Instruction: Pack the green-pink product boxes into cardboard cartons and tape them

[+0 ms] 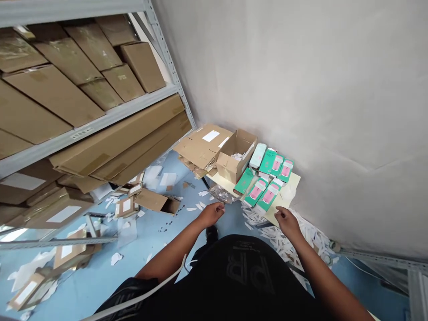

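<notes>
My left hand (213,214) hovers before the near edge of a small pale table (225,183), fingers curled in and nothing visible in them. At the table's right front corner my right hand (288,221) is also closed, thumb near the bent fingers, with nothing seen between them. Between and beyond the hands lie several green and white boxes with pink fronts, among them a front box (269,196) and a back box (286,169). An open cardboard box (230,167) with white paper pieces inside stands behind them. Crumpled clear plastic (221,194) lies near my left hand.
Flattened cardboard (200,145) is stacked at the table's left end. A metal shelf (123,109) full of cartons rises on the left. White paper strips (277,236) heap on the floor under the table; an open carton (157,200) and scraps lie left. A grey wall (301,80) stands behind.
</notes>
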